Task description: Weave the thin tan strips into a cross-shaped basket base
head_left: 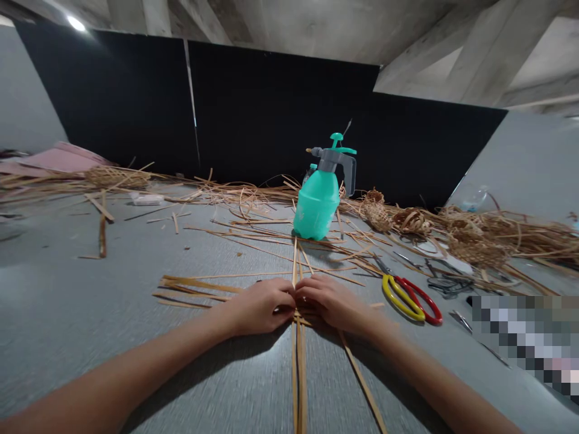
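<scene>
Flat tan bamboo strips run lengthwise on the grey table and cross others that stick out to the left. At the crossing, my left hand is closed, thumb and fingers pinching the strips. Right against it, my right hand is closed too, its fingertips bent down onto the same crossing. The fingertips of both hands nearly meet and hide most of the woven middle. A single loose strip slants out from under my right wrist toward the front.
A turquoise spray bottle stands behind my hands. Scissors with yellow and red handles lie to the right, near a pointed metal tool. Small woven balls and heaps of strips line the back. A blurred-out patch covers the right edge.
</scene>
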Demonstrator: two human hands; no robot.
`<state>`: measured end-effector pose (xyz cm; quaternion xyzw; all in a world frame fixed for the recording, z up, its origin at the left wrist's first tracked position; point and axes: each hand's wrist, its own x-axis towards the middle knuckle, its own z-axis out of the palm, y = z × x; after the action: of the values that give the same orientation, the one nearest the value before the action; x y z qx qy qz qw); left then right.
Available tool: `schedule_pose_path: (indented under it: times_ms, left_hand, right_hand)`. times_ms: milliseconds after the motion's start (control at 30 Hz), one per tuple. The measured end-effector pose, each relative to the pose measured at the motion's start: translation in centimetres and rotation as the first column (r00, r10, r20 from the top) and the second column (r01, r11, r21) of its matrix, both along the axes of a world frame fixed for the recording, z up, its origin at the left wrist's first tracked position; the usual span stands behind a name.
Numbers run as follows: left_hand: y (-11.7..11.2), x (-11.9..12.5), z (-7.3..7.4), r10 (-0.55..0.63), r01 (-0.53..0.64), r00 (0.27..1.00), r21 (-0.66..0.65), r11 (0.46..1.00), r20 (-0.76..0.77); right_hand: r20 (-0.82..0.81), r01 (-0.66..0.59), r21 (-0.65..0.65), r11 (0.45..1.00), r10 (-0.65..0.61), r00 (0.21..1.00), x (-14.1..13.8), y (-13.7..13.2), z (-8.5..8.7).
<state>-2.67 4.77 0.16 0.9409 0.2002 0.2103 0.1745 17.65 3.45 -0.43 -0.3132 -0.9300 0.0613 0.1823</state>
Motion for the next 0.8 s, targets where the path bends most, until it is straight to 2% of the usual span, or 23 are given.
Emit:
schedule_pose_path:
  times_ms: [133, 233, 400, 633, 800]
  left_hand:
    - [0.0, -0.4, 0.5, -0.019, 0.035, 0.993, 0.137, 0.990, -0.115]
    - [0.1, -0.5, 0.8, -0.025, 0.053, 0.986, 0.173, 0.983, -0.163]
    - [0.3, -0.6, 1.0, -0.076, 0.102, 0.980, 0.136, 0.986, -0.183]
    - [0.5, -0.6, 0.8, -0.107, 0.119, 0.985, 0.083, 0.989, -0.138]
    - [1.4, -1.3, 0.7, -0.139, 0.133, 0.989, -0.089, 0.987, -0.055]
  right_hand:
    - [0.096, 0.011, 0.037, 0.999, -0.015, 0.995, -0.4, -0.2, 0.3]
    - [0.125, 0.007, 0.038, 0.999, -0.012, 0.992, -0.5, 0.1, 0.1]
    - [0.130, -0.005, 0.006, 1.000, 0.004, 0.991, -0.7, 0.5, 0.1]
    - [0.095, -0.011, 0.007, 1.000, 0.011, 0.995, -0.6, 0.4, 0.0]
    - [0.003, 0.000, 0.023, 1.000, 0.000, 1.000, -0.3, 0.1, -0.6]
